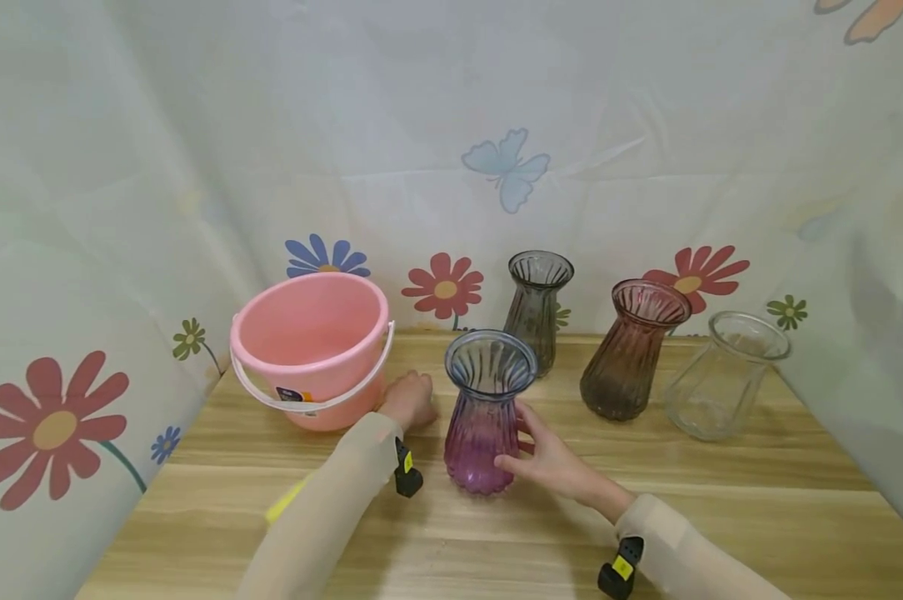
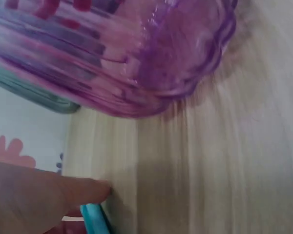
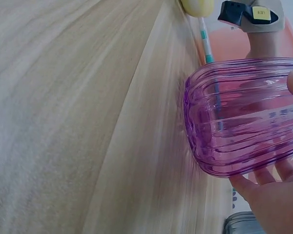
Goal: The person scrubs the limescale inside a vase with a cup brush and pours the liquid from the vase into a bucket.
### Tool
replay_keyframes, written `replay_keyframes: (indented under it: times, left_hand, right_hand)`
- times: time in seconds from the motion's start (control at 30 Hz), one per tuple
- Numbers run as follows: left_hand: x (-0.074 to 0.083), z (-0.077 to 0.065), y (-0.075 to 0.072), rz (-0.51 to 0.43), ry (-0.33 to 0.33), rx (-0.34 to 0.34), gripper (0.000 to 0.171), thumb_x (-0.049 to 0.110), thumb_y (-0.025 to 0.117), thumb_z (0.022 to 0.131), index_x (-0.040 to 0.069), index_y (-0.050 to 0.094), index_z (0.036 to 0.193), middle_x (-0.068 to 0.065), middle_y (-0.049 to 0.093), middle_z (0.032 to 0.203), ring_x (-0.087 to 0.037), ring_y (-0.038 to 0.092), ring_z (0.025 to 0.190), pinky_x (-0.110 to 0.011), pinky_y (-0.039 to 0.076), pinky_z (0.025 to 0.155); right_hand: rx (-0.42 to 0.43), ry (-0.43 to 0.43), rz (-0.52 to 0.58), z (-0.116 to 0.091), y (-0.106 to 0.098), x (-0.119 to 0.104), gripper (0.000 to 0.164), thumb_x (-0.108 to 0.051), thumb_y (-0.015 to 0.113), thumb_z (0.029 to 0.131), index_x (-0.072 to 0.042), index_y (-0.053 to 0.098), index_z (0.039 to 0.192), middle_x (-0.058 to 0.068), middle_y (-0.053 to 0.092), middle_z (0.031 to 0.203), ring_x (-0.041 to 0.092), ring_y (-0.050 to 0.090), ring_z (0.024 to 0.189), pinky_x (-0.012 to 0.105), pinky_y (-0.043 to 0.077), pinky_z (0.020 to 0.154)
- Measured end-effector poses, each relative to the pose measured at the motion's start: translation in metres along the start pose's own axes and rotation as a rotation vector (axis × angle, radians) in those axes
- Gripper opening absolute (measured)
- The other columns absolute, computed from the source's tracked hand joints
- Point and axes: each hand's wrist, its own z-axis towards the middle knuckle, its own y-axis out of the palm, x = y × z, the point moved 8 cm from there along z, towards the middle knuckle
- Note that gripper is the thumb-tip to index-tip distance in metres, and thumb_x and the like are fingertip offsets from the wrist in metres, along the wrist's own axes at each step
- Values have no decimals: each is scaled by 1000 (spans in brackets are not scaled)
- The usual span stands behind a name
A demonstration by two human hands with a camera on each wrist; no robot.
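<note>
A ribbed glass vase [image 1: 481,442], blue at the rim and purple at the base, stands nearly upright at mid-table. My right hand [image 1: 552,462] grips its lower side, thumb in front and fingers behind. Whether its base touches the table, I cannot tell. To its left, beside the bucket, my left hand [image 1: 410,400] curls low over the table at the teal handle [image 2: 94,219] of a sponge brush. The brush's yellow head [image 3: 198,6] shows in the right wrist view; my left forearm covers most of the brush in the head view.
A pink bucket [image 1: 309,367] with a white handle stands at the left. Behind and to the right are a grey vase [image 1: 532,321], a red-brown vase [image 1: 624,367] and a clear vase [image 1: 717,392]. A flowered curtain [image 1: 391,125] surrounds the wooden table [image 1: 759,517].
</note>
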Motion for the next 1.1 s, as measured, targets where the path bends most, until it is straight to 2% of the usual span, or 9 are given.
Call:
replay_keyframes:
  times: [0.1, 0.2, 0.4, 0.47, 0.53, 0.7, 0.83, 0.93, 1.1]
  left_hand:
    - [-3, 3, 4, -14, -8, 14, 25, 15, 63, 77, 1, 60, 97, -17, 59, 98, -29, 59, 86, -44, 49, 70]
    - [-6, 4, 4, -46, -14, 12, 23, 14, 59, 82, 0, 58, 100, -17, 61, 100, -27, 59, 86, -43, 49, 71]
    - [-8, 2, -3, -174, -51, -28, 55, 19, 55, 87, -1, 36, 134, -20, 59, 111, -27, 57, 85, -41, 48, 74]
    - [-7, 0, -8, -225, -43, -33, 59, 19, 54, 88, -3, 30, 137, -20, 58, 110, -26, 55, 82, -39, 47, 73]
    - [-4, -3, -14, -273, -16, -35, 53, 19, 51, 90, -4, 32, 133, -19, 59, 106, -25, 54, 79, -38, 47, 70]
    - [14, -15, -35, -454, 153, -57, 27, 15, 44, 94, -3, 45, 114, -14, 59, 90, -19, 53, 71, -30, 45, 62]
    - [28, -25, -56, -605, 254, -114, 22, 13, 39, 95, -1, 48, 110, -16, 59, 86, -14, 50, 62, -23, 42, 54]
    - [35, -30, -77, -712, 282, -115, 22, 14, 34, 97, -2, 48, 104, -15, 55, 86, -14, 46, 60, -23, 39, 53]
    - [37, -37, -113, -885, 222, -56, 31, 27, 34, 98, 1, 50, 96, -7, 48, 75, -13, 39, 56, -24, 35, 54]
  right_hand:
    - [1, 14, 1, -1, 1, 1, 84, -18, 72, 79, -17, 19, 144, 14, 32, 143, 34, 34, 130, 43, 38, 101]
    - [-3, 15, -3, -1, 1, 0, 84, -18, 72, 79, -17, 19, 144, 14, 32, 143, 34, 34, 130, 42, 38, 101]
    - [1, -2, -2, 0, -1, -2, 82, -18, 71, 80, -13, 19, 144, 18, 32, 141, 37, 35, 129, 43, 38, 100]
    - [0, -5, 3, 0, -1, -1, 82, -17, 70, 80, -13, 19, 144, 18, 32, 141, 37, 35, 129, 43, 38, 100]
    - [-6, -12, 5, 0, 0, -1, 81, -16, 70, 80, -13, 19, 144, 18, 32, 141, 37, 35, 129, 43, 39, 100]
    - [0, -18, 17, 1, 1, 0, 81, -15, 71, 80, -12, 21, 143, 18, 33, 141, 37, 35, 129, 42, 39, 100]
    - [-2, -9, 13, 1, 2, 1, 81, -16, 71, 80, -13, 20, 144, 18, 32, 141, 37, 35, 129, 43, 38, 100]
    - [-3, -2, 13, 0, 2, 1, 82, -16, 70, 80, -13, 19, 144, 18, 32, 142, 38, 35, 129, 44, 38, 100]
    - [-2, 4, 25, 0, 1, 1, 82, -15, 70, 80, -12, 19, 144, 18, 33, 141, 38, 35, 129, 44, 38, 100]
